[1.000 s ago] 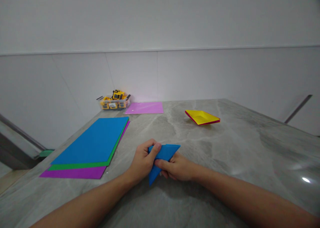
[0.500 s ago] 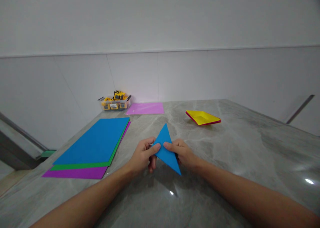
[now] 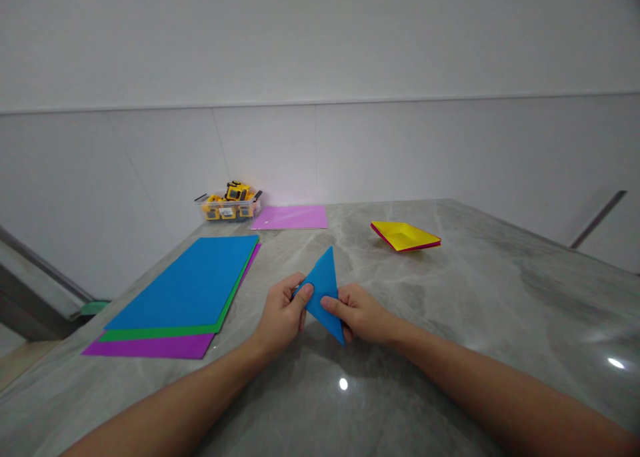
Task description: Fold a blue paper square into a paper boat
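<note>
A folded piece of blue paper (image 3: 323, 287), triangular in outline, is held up between both hands above the grey table. My left hand (image 3: 284, 309) pinches its left corner, thumb on the near face and fingers behind. On the right edge, my right hand (image 3: 364, 313) grips the paper with the thumb pressed on the front. One point of the paper is up, another hangs low beside the right fingers. Both hands' fingers behind the paper are partly hidden.
Blue (image 3: 190, 280), green and purple sheets lie stacked at the left. Behind are a clear box (image 3: 227, 209) of yellow toys and a pink sheet (image 3: 290, 217). A yellow and red folded paper (image 3: 406, 235) rests on the grey marbled table (image 3: 470, 290) at right, before a white wall.
The blue paper has turned slightly and looks narrower, its lower point shifting left and up. Both hands have shifted a little left with it.
</note>
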Action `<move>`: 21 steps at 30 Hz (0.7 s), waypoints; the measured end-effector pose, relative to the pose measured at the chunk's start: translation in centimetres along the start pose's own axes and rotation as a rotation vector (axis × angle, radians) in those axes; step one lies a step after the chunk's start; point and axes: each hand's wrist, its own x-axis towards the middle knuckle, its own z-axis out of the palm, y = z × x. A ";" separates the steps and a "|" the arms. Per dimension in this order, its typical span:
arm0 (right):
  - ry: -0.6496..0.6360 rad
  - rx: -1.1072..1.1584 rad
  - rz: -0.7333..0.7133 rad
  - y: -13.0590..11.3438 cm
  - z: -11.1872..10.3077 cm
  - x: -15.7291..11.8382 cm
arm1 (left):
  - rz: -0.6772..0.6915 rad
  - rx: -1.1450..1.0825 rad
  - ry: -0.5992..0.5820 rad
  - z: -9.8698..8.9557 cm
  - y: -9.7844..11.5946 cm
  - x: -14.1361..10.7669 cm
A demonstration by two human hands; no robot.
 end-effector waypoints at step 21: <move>-0.084 -0.264 0.001 -2.0 0.6 -0.7 | -0.032 -0.102 0.064 -1.0 -0.3 1.1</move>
